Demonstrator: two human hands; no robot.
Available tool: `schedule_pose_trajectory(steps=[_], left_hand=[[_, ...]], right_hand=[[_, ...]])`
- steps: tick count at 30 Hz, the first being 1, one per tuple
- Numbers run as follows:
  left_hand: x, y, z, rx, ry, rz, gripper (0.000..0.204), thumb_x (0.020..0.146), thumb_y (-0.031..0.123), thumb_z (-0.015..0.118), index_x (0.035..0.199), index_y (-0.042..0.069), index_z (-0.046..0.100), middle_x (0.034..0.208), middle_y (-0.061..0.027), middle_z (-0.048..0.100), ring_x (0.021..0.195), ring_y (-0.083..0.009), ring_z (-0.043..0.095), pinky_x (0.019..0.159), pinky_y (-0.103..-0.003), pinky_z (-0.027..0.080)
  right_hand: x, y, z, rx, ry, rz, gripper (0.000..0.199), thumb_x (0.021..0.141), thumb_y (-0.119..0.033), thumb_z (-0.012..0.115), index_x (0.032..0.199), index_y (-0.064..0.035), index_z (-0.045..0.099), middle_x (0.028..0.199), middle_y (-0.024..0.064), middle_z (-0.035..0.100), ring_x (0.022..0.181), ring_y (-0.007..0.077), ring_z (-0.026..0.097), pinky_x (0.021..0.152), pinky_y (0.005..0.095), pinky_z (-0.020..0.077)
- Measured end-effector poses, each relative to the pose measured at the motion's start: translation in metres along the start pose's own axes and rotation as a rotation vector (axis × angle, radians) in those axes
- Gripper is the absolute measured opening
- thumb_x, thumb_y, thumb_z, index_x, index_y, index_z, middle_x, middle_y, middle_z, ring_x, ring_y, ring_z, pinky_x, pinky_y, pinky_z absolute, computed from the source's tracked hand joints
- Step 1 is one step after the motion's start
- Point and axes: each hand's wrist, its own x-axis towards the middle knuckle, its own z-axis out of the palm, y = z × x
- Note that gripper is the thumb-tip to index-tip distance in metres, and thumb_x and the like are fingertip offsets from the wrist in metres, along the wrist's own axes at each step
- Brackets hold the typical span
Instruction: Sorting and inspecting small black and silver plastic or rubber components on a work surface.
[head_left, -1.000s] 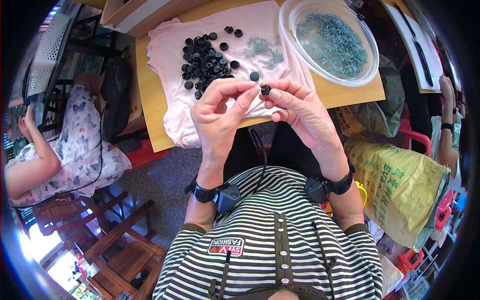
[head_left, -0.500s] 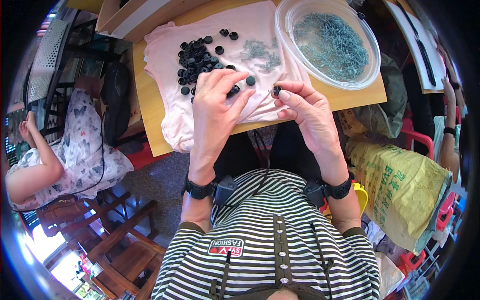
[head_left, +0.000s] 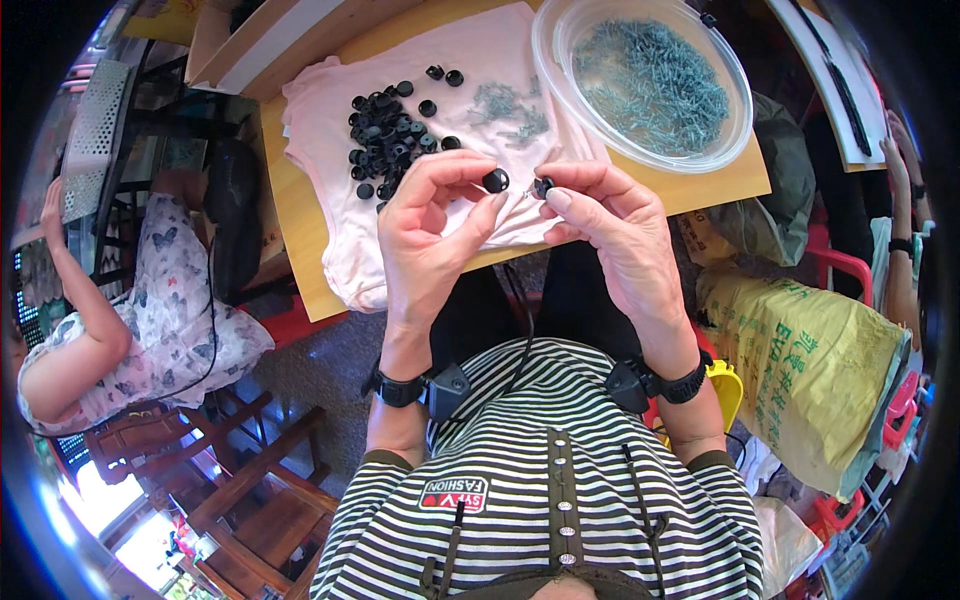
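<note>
My left hand (head_left: 430, 215) is closed, pinching a round black cap (head_left: 496, 181) between thumb and forefinger. Facing it, my right hand (head_left: 625, 215) grips a small black round piece (head_left: 543, 187) with its fingertips. A thin metal screw (head_left: 526, 193) seems to stick out of that piece toward the left; a narrow gap separates it from the cap. Beyond my left hand, many black caps (head_left: 385, 130) lie heaped on a pale pink shirt (head_left: 318, 120). Loose screws (head_left: 508, 108) are scattered on the cloth to the right of the heap.
A clear plastic tub (head_left: 738, 140) of screws stands at the table's (head_left: 725, 187) far right. Behind the shirt is a cardboard box (head_left: 235, 50). A yellow woven sack (head_left: 800, 360) leans at the right, and a person in a butterfly-print garment (head_left: 160, 320) sits at the left.
My left hand has closed on a black cap and brought it beside the piece in my right hand. The right hand has shifted slightly left, its hold kept.
</note>
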Motion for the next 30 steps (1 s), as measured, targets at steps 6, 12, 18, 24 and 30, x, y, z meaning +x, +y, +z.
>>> schedule_pose_trajectory(steps=[6,12,18,24,30], left_hand=[[-0.012,0.011,0.001,-0.407,0.037,-0.091,0.027,0.085,-0.008,0.064,0.111,-0.003,0.060,0.105,-0.0130,0.066,0.092,-0.0170,0.067,0.086,-0.028,0.053],[-0.020,0.013,-0.005,-0.356,-0.042,-0.034,0.024,0.086,-0.006,0.066,0.109,-0.004,0.063,0.101,-0.0079,0.064,0.088,-0.0129,0.065,0.081,-0.024,0.053],[-0.025,0.018,-0.007,-0.425,-0.075,-0.082,0.026,0.086,-0.005,0.066,0.111,-0.004,0.061,0.100,-0.0079,0.064,0.088,-0.0123,0.065,0.080,-0.024,0.053],[-0.029,0.020,-0.006,-0.492,-0.054,-0.096,0.025,0.087,-0.005,0.064,0.111,-0.004,0.059,0.099,-0.0097,0.066,0.087,-0.0135,0.067,0.081,-0.027,0.056],[-0.030,0.012,-0.009,-0.660,-0.025,-0.129,0.022,0.087,-0.003,0.063,0.109,-0.002,0.060,0.098,-0.0103,0.068,0.086,-0.0148,0.068,0.080,-0.027,0.056]], right_hand=[[-0.005,-0.006,0.008,0.072,-0.041,-0.011,0.025,0.091,-0.011,0.065,0.112,0.0022,0.065,0.097,0.0070,0.067,0.084,0.0098,0.064,0.071,0.0228,0.0555],[-0.005,-0.006,0.003,0.246,-0.100,0.040,0.025,0.093,-0.014,0.064,0.112,0.0020,0.065,0.098,0.0089,0.068,0.086,0.0104,0.065,0.069,0.0228,0.0568],[-0.005,-0.003,0.002,0.341,-0.144,0.088,0.025,0.093,-0.015,0.063,0.112,0.0017,0.064,0.099,0.0107,0.068,0.084,0.0102,0.065,0.067,0.0214,0.0574],[-0.008,-0.006,0.010,0.248,-0.106,0.050,0.025,0.092,-0.016,0.065,0.111,0.0015,0.065,0.098,0.0103,0.069,0.085,0.0105,0.065,0.069,0.0223,0.0574],[-0.013,-0.010,0.029,-0.037,-0.046,-0.113,0.025,0.090,-0.015,0.067,0.110,0.0011,0.066,0.099,0.0081,0.069,0.085,0.0105,0.066,0.071,0.0235,0.0570]])
